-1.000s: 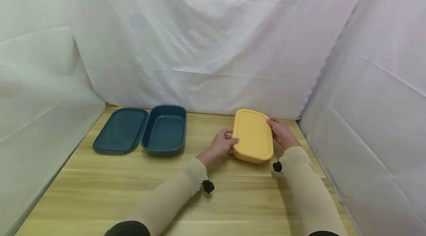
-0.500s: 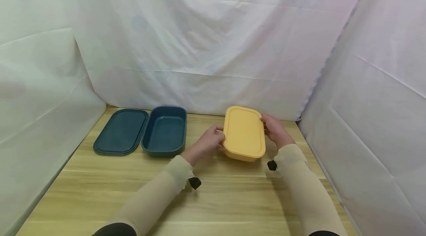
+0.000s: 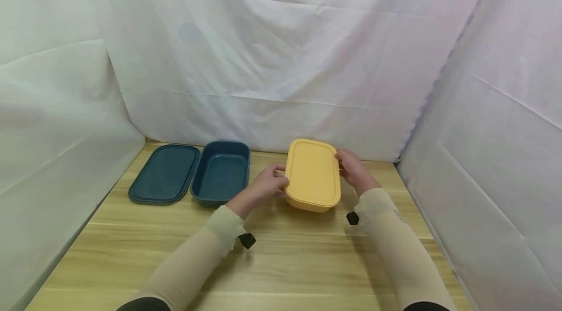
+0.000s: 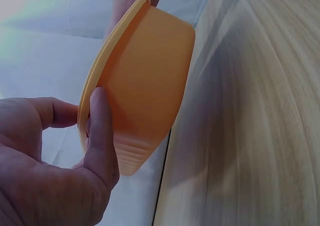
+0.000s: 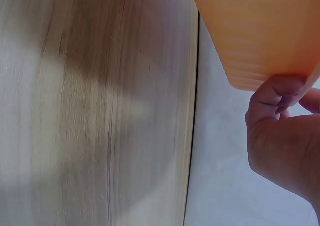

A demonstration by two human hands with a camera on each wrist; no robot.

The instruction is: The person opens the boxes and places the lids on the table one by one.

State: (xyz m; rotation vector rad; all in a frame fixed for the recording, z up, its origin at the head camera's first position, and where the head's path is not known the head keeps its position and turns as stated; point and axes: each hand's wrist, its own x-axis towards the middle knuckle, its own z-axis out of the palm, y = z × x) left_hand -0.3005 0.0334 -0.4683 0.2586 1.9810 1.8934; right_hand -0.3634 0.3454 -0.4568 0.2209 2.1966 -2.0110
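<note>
Pinching yellow box (image 3: 312,173), left hand (image 3: 268,182); wrist views alone show ridges (image 4: 132,155).

Yellow box (image 3: 312,172): plastic look, smooth, matt, corner ribbed. Blue tub (image 3: 221,174), blue lid (image 3: 164,173): smooth plastic look, faint sheen. Tabletop (image 3: 298,264): wood grain, soft sheen. Backdrop (image 3: 281,62): creased cloth. Sleeves (image 3: 395,242): matt cloth.

Cream sleeves (image 3: 190,262) run from black bands (image 3: 145,305) to uneven cuffs (image 3: 225,223) with small black blocks (image 3: 247,240) beside them.

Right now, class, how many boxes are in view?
2: the open blue box on the table, beside the blue lid; the yellow box, held between left hand and right hand.
</note>
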